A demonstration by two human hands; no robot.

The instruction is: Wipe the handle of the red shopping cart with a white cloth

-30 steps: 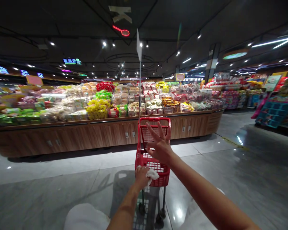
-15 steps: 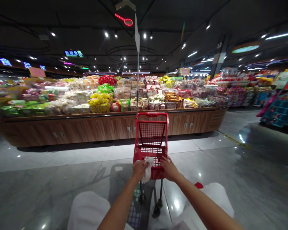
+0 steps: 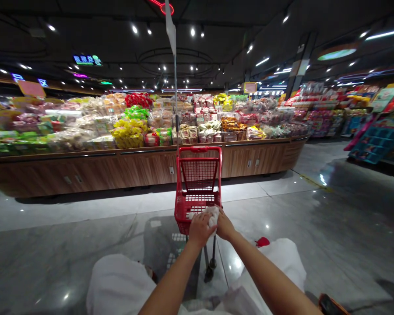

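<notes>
A small red shopping cart point(image 3: 198, 179) stands on the grey tiled floor right in front of me, with a tall pole and white flag point(image 3: 171, 26) rising from its far left corner. My left hand point(image 3: 200, 228) rests on the cart's near rim and holds a crumpled white tissue point(image 3: 212, 214). My right hand point(image 3: 223, 225) lies against the same rim, touching the tissue and the left hand. Whether the right hand grips the rim or the tissue I cannot tell. The cart basket looks empty.
A long wooden display counter point(image 3: 118, 168) piled with packaged snacks runs across the view beyond the cart. More shelves point(image 3: 318, 116) and a blue rack point(image 3: 377, 144) stand at the right. My white-trousered knees point(image 3: 118, 284) show below, with a red shoe tip point(image 3: 262, 241).
My right hand came down from an open raised pose to the cart's near rim and then slid left against the left hand and tissue. The cart has shifted slightly left in view.
</notes>
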